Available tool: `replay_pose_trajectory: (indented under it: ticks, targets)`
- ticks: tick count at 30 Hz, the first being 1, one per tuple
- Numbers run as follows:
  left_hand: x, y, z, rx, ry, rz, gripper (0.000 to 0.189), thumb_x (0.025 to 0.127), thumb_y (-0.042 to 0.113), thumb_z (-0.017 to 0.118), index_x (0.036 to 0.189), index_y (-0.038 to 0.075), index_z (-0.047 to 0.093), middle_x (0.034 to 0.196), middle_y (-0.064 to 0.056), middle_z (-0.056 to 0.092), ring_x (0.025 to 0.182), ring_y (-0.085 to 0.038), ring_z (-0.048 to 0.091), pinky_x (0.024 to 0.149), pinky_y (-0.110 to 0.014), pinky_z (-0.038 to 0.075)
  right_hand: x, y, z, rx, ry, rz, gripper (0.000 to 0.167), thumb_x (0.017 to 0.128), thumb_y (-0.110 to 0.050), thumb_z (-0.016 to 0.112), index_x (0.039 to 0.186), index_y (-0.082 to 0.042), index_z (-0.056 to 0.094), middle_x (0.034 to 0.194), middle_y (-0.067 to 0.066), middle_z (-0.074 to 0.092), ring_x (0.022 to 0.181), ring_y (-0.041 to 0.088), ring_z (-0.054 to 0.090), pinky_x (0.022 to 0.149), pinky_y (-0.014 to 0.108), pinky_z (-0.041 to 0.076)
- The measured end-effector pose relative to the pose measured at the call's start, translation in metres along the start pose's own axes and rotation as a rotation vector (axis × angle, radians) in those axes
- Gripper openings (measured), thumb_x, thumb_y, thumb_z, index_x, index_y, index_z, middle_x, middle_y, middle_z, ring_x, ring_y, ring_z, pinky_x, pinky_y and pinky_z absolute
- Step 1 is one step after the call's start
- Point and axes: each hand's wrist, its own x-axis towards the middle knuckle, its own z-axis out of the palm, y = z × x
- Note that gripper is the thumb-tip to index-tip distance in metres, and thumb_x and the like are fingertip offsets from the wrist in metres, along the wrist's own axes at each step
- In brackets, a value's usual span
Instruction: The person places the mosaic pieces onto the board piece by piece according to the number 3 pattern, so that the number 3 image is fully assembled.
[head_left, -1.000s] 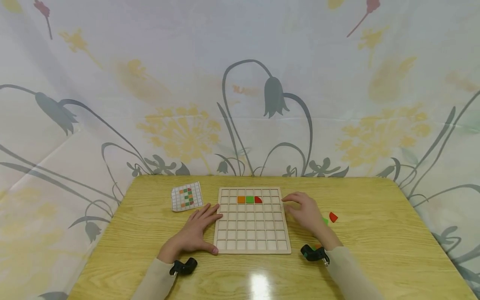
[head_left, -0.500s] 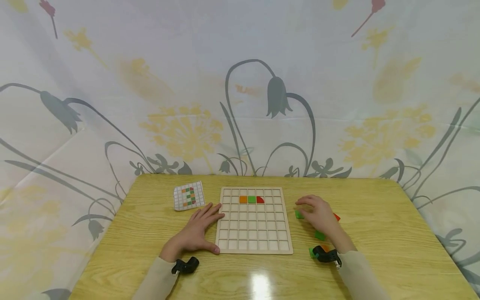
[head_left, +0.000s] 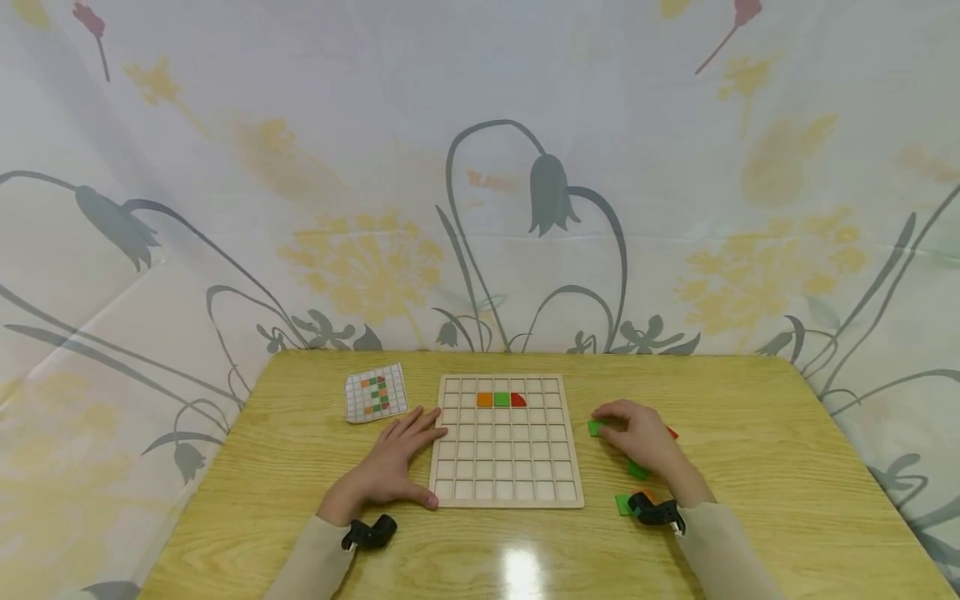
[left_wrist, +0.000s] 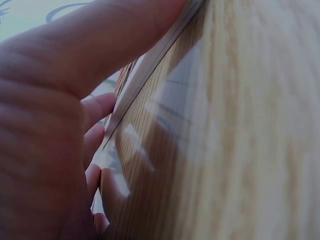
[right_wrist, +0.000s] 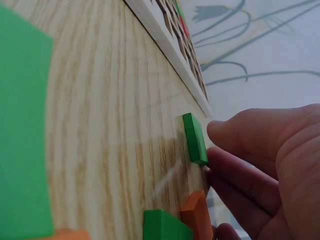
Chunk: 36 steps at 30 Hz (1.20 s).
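A wooden grid board (head_left: 504, 442) lies in the middle, bearing an orange square tile (head_left: 484, 399), a green square tile (head_left: 502, 400) and a red quarter-round tile (head_left: 518, 400) in its second row from the back. Along its left edge my left hand (head_left: 390, 467) rests with spread fingers, the thumb at the near left corner. My right hand (head_left: 641, 436) is right of the board, its thumb and fingertips bent close beside a loose green tile (right_wrist: 195, 139) lying on the table. Another green tile (right_wrist: 165, 225) and an orange tile (right_wrist: 199, 216) lie below that hand.
A card (head_left: 375, 393) printed with a coloured grid pattern lies left of the board. More loose tiles, including a green one (head_left: 624, 505) near the right wrist and a red one (head_left: 672, 432), lie around the right hand. A patterned curtain (head_left: 480, 175) hangs behind the table.
My right hand has moved away from the board's right edge, rightward to the loose green tile. The left hand stays on the board's left edge, and the tiles on the board have not moved.
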Motion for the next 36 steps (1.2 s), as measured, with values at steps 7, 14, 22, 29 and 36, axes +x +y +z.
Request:
replay_pose_trajectory:
  ticks: [7, 14, 22, 29, 36]
  targets:
    - [-0.0011, -0.0016, 0.0011, -0.003, 0.000, -0.012, 0.106, 0.069, 0.062, 0.082, 0.155, 0.016, 0.040, 0.166, -0.005, 0.014, 0.152, -0.035, 0.003, 0.114, -0.065, 0.004, -0.0009, 0.0034, -0.0033, 0.065, -0.055, 0.010, 0.025, 0.092, -0.016, 0.073, 0.116, -0.009, 0.073, 0.124, 0.015, 0.064, 0.119, 0.042, 0.056, 0.099, 0.059, 0.043]
    - [-0.0019, -0.0012, 0.0016, -0.010, 0.003, -0.018, 0.106, 0.069, 0.063, 0.081, 0.155, 0.016, 0.039, 0.166, -0.004, 0.014, 0.152, -0.033, 0.002, 0.115, -0.064, 0.003, -0.0027, 0.0063, -0.0049, 0.135, -0.086, 0.072, 0.030, 0.091, -0.014, 0.074, 0.120, -0.009, 0.071, 0.133, 0.018, 0.060, 0.127, 0.044, 0.050, 0.103, 0.059, 0.039]
    - [-0.0012, -0.0021, 0.0034, -0.015, 0.006, -0.013, 0.105, 0.070, 0.062, 0.082, 0.154, 0.016, 0.040, 0.166, -0.004, 0.014, 0.152, -0.034, 0.003, 0.114, -0.065, 0.003, -0.0043, 0.0059, -0.0020, 0.128, -0.054, 0.093, 0.025, 0.090, -0.008, 0.074, 0.114, -0.008, 0.073, 0.132, 0.020, 0.061, 0.127, 0.045, 0.050, 0.103, 0.059, 0.039]
    - [-0.0001, -0.0014, 0.0029, -0.010, 0.003, -0.009, 0.105, 0.069, 0.062, 0.082, 0.154, 0.016, 0.040, 0.166, -0.004, 0.014, 0.152, -0.034, 0.003, 0.114, -0.065, 0.004, -0.0052, 0.0065, -0.0013, 0.126, -0.043, 0.107, 0.024, 0.089, -0.006, 0.073, 0.114, -0.006, 0.074, 0.133, 0.021, 0.061, 0.127, 0.045, 0.050, 0.103, 0.059, 0.039]
    - [0.0003, -0.0010, 0.0006, 0.000, 0.004, 0.001, 0.104, 0.070, 0.061, 0.082, 0.154, 0.016, 0.040, 0.166, -0.007, 0.015, 0.151, -0.037, 0.004, 0.113, -0.067, 0.005, -0.0044, 0.0050, 0.0006, 0.128, -0.013, 0.121, 0.027, 0.088, -0.005, 0.075, 0.114, -0.005, 0.074, 0.131, 0.020, 0.062, 0.125, 0.044, 0.052, 0.102, 0.058, 0.041]
